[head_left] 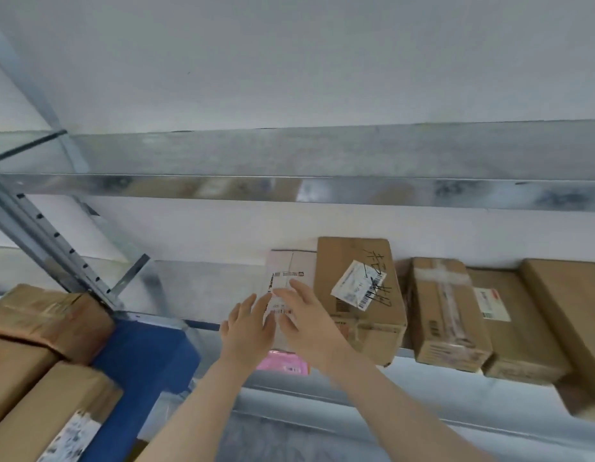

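A pale cardboard parcel with a printed label lies on a metal shelf, against the wall. My left hand and my right hand are both over its near part, fingers straight and spread, resting on or just above its top. A pink packet shows below the parcel's near edge, between my wrists. To the right of the parcel stands a brown box with a crooked white label and black handwriting.
Further brown boxes line the shelf to the right. Taped boxes are stacked at the left, beside a blue surface and a slotted metal upright. Another shelf's beam runs overhead.
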Demonstrator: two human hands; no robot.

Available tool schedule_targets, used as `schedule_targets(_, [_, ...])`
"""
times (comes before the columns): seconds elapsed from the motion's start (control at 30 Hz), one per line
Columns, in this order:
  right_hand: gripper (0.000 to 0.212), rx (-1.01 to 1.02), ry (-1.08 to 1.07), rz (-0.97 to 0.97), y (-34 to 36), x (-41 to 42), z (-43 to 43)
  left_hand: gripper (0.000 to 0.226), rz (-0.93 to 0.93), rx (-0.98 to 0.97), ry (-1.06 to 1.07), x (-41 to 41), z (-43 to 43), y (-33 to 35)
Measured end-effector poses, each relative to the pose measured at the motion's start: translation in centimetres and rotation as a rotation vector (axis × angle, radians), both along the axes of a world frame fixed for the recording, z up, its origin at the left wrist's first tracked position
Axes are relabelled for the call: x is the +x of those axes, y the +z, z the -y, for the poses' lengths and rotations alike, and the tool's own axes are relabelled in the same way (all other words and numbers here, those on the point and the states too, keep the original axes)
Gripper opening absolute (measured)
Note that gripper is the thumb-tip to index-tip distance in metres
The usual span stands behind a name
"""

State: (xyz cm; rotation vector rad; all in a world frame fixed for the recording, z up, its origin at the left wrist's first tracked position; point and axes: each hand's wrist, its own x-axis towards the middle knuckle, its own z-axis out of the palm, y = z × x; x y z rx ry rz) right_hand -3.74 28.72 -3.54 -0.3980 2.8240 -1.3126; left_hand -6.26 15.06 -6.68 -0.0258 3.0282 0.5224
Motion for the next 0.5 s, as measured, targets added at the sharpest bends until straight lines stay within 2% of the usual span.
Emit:
schedule_targets(0.07, [0.051, 0.007, -0.010, 0.006, -0.7, -0.1, 1.5, 0.047, 0.047, 0.013, 0.015, -0.1, 0.6, -1.0])
schedule_targets(0.17, [0.069, 0.051, -0.139, 0.084, -1.9, -0.6, 3.0, 0.045, 0.086, 0.049, 0.023, -0.2, 1.8, -2.2])
schedule_targets(0.27, [0.077, 0.052, -0.257, 0.164, -3.4, -1.0, 3.8, 0.045, 0.106, 0.178, 0.000, -0.5, 2.4, -2.6])
schedule_targets(0.37, [0.062, 0.057, -0.296, 0.144, -5.6, -1.9, 3.6, 0.045, 0.102, 0.311, -0.117, -1.8, 2.6, -3.2])
schedule_targets(0.5, [0.048, 0.044, -0.309, 0.144, -8.0, -3.2, 3.2, 0.048, 0.083, 0.334, -0.185, -4.2, 3.0, -4.4])
